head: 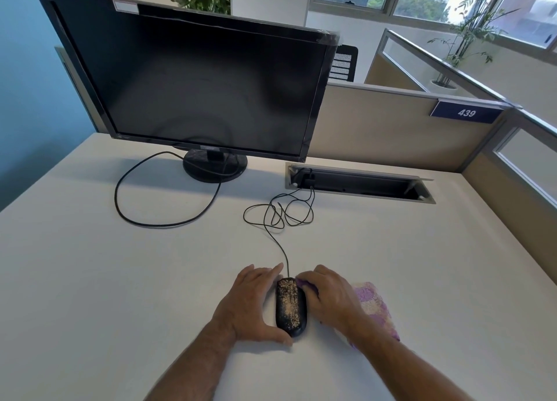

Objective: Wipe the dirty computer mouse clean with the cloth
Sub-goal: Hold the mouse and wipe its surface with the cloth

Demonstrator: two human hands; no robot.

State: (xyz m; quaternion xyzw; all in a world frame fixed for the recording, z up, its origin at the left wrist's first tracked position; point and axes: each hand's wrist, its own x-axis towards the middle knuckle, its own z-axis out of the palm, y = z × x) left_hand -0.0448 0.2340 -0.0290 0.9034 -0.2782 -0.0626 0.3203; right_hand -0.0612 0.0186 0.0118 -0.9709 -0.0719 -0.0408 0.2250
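A black wired computer mouse lies on the white desk near the front edge, its top speckled with tan dirt. My left hand holds the mouse from its left side, fingers along the side and thumb curled round its rear end. My right hand grips a purple and white patterned cloth and presses a fold of it against the mouse's right front edge. Most of the cloth trails out behind my right hand and wrist.
The mouse cable runs in loose loops back to an open cable tray set in the desk. A black monitor on a round stand stands at the back left, its own cable looping across the desk. Beige partitions border the right side.
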